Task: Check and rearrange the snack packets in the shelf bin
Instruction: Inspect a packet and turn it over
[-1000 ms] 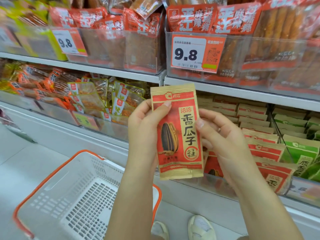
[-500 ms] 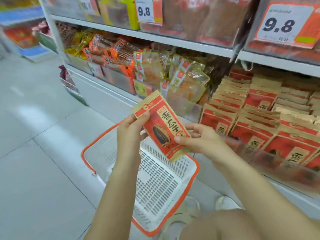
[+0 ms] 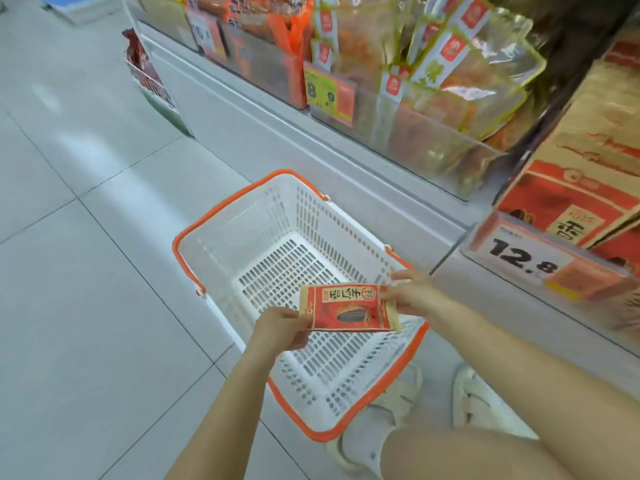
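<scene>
A red and tan sunflower-seed packet [image 3: 349, 308] lies sideways in the air over the white basket with an orange rim [image 3: 221, 233]. My left hand [image 3: 282, 329] pinches its left end and my right hand [image 3: 410, 296] pinches its right end. The basket stands on the floor with nothing in it. At the right edge, the shelf bin [image 3: 554, 268] holds more of the same red packets [image 3: 568, 199] behind a 12.8 price tag.
Clear bags of orange snacks [image 3: 460, 67] fill the shelf bins at the top, with price tags on their fronts. A small wire rack [image 3: 149, 77] hangs at the shelf end on the left. Grey floor tiles spread to the left. My white shoes [image 3: 481, 403] stand beside the basket.
Both hands have lowered the packet from in front of the shelf down over the basket, turning it from upright to sideways. My view has tilted down toward the floor.
</scene>
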`<move>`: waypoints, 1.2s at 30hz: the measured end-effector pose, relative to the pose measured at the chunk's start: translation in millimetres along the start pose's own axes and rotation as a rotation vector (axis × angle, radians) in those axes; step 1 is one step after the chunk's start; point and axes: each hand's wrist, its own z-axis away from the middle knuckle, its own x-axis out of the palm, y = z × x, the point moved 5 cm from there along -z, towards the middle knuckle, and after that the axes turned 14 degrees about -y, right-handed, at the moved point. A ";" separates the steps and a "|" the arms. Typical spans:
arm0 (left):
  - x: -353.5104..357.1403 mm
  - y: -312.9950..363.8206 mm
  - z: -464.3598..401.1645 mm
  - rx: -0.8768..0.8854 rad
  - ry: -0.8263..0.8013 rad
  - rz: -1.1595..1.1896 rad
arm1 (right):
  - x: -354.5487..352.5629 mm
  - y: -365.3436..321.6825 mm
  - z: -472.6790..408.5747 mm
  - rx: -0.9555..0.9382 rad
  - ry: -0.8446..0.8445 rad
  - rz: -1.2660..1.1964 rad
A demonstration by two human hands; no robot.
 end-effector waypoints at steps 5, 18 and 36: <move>2.7 -21.0 -25.7 -0.106 0.072 -0.170 | 13.3 7.4 -32.1 0.032 -0.122 0.196; 2.1 31.2 8.6 -0.037 0.115 -0.462 | 30.6 -30.0 18.7 -0.052 -0.097 0.797; 183.2 274.4 221.5 0.930 0.176 -0.511 | -120.0 -100.1 351.3 -0.646 0.562 0.666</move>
